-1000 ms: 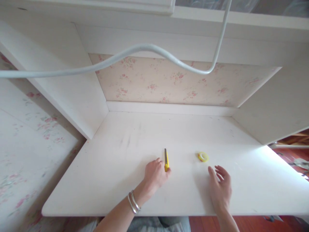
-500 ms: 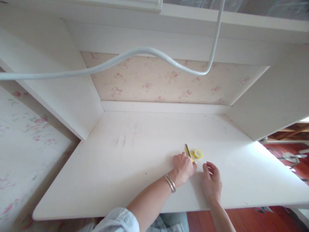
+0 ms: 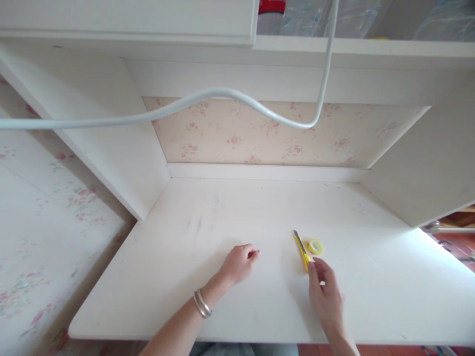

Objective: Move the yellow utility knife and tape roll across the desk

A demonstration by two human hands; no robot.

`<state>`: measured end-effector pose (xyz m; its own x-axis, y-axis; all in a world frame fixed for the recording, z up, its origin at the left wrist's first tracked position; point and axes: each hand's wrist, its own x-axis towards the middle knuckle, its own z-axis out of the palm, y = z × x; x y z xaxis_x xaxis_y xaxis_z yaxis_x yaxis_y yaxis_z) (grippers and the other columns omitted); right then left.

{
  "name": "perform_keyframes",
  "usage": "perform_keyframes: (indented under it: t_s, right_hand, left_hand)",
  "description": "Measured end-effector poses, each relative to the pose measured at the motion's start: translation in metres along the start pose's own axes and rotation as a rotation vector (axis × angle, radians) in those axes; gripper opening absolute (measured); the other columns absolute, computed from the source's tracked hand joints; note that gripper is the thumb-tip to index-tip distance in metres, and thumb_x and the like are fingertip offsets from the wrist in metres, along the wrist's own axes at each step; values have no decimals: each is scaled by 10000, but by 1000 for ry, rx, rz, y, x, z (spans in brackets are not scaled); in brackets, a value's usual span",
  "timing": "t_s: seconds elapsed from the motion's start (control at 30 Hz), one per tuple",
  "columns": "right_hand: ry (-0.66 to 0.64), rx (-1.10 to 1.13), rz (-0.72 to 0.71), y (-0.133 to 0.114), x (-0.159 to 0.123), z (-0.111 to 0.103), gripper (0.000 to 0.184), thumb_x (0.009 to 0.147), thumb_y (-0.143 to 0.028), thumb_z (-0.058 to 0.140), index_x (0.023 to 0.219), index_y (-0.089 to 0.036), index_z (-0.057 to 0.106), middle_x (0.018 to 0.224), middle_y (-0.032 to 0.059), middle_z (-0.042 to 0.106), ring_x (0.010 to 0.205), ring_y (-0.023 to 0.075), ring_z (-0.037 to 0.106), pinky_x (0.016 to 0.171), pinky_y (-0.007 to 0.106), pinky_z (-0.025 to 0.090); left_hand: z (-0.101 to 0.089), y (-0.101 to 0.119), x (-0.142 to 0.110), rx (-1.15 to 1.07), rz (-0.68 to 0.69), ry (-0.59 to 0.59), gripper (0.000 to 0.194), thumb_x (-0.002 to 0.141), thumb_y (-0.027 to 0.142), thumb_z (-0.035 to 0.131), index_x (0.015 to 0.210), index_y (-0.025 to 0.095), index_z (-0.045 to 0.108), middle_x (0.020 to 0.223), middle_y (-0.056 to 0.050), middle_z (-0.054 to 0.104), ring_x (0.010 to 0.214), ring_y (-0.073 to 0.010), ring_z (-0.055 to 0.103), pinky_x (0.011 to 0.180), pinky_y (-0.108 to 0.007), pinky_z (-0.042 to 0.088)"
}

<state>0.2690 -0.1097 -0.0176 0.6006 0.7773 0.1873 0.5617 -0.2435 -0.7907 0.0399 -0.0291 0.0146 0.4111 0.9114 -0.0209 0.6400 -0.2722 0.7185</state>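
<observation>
A yellow utility knife (image 3: 301, 249) lies on the white desk (image 3: 222, 232), right beside a small yellow roll of tape (image 3: 315, 246). My right hand (image 3: 324, 291) rests just below the knife, its fingertips touching or nearly touching the knife's near end, fingers loosely extended. My left hand (image 3: 239, 262) sits on the desk to the left of the knife, fingers curled in with nothing visible in them. Silver bangles circle my left wrist (image 3: 201, 303).
A white cable (image 3: 230, 93) hangs in a loop across the view above the desk. White side panels close the desk in on the left and right, with flowered wallpaper (image 3: 260, 133) behind. A shelf above holds plastic-wrapped items (image 3: 315, 15).
My left hand carried the knife rightward to the tape, let go of it and drew back to the left. My right hand moved up to the knife's near end.
</observation>
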Motion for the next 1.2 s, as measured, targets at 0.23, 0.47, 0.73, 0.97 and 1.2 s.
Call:
perform_keyframes:
  t_s: [0.23, 0.47, 0.73, 0.97, 1.2]
  right_hand:
    - [-458, -123, -402, -71, -13, 54, 317, 918, -451, 359, 967, -255, 603, 722, 1, 666, 622, 151, 612, 585, 235, 402]
    - [-531, -270, -547, -95, -29, 92, 197, 896, -254, 406, 846, -250, 596, 771, -2, 678, 701, 151, 621, 599, 224, 374]
    - [-546, -227, -610, -86, -34, 86, 142, 857, -189, 439, 793, -225, 560, 758, 2, 631, 744, 150, 582, 687, 231, 395]
    - [-575, -221, -604, -87, -35, 86, 144, 847, -174, 438, 834, -225, 572, 779, 12, 628, 766, 164, 579, 708, 250, 398]
    - [-574, -195, -605, -84, -34, 88, 134, 851, -179, 450, 852, -223, 576, 790, 15, 629, 780, 165, 576, 719, 256, 392]
  left_hand:
    - [-19, -23, -15, -214, -58, 52, 422, 891, 465, 389, 631, 162, 526, 523, 54, 410, 523, -99, 392, 502, -218, 266]
    - [-17, -26, -14, -126, -24, 118, 386, 912, 405, 363, 680, 174, 569, 607, 15, 555, 591, -126, 508, 562, -225, 343]
    - [-11, -22, -28, 108, 60, 124, 346, 931, 371, 363, 726, 203, 586, 666, -4, 621, 617, -142, 552, 574, -235, 341]
    - [-9, -23, -30, 181, 72, 127, 320, 935, 343, 362, 741, 205, 575, 680, -1, 629, 611, -141, 552, 566, -238, 326]
    - [-10, -23, -29, 171, 60, 115, 317, 936, 339, 364, 742, 201, 574, 688, -2, 628, 619, -135, 551, 576, -236, 333]
